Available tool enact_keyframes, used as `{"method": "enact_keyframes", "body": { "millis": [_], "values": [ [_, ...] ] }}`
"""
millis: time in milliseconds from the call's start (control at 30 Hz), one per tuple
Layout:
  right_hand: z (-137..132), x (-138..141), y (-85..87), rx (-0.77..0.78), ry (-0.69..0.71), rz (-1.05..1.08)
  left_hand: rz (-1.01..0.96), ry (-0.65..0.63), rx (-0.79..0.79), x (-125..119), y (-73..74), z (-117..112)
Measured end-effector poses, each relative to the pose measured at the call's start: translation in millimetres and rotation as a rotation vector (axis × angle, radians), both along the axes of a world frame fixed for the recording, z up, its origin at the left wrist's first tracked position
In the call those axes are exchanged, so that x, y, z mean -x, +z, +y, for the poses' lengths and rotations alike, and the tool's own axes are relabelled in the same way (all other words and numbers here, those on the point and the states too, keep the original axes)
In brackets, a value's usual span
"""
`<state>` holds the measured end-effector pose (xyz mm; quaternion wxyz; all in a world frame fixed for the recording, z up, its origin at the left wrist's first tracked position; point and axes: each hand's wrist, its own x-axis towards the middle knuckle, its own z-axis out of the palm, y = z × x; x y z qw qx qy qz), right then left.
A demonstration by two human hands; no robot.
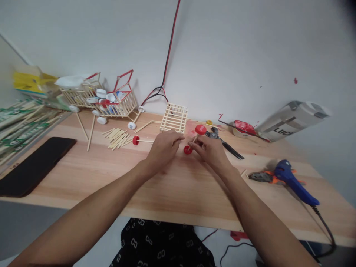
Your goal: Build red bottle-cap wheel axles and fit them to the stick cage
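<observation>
My right hand (213, 150) pinches a thin wooden stick (194, 139) that has a red bottle cap (200, 129) on its upper end. A second red cap (188, 150) is on the lower end, close to the tabletop. Just left of it, my left hand (164, 149) is closed, fingers bent and pointing right; what they hold, if anything, is hidden. Another stick (145, 141) with a red cap (135, 140) lies on the table and runs behind my left hand. Beyond both hands sits a small crate-like frame of wooden sticks (174, 118).
Pliers (226, 144) lie beyond my right hand. Farther right are a blue glue gun (296, 181), a red-stained cup (241, 129) and a silver bag (294, 120). At left are short sticks (118, 138), stick carts (122, 105), a black phone-like slab (37, 165) and packaged sticks (22, 124).
</observation>
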<state>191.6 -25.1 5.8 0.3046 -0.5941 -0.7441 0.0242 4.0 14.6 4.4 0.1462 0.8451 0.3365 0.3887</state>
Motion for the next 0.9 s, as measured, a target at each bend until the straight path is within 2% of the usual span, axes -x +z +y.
{"method": "enact_keyframes", "body": {
  "millis": [500, 900],
  "values": [
    [1, 1, -2.7, 0.022, 0.01, 0.038, -0.131, 0.027, 0.016, 4, 10.3, -1],
    [1, 2, -3.5, 0.037, 0.009, 0.068, -0.218, 0.098, 0.065, 5, 15.7, -2]
  ]
}}
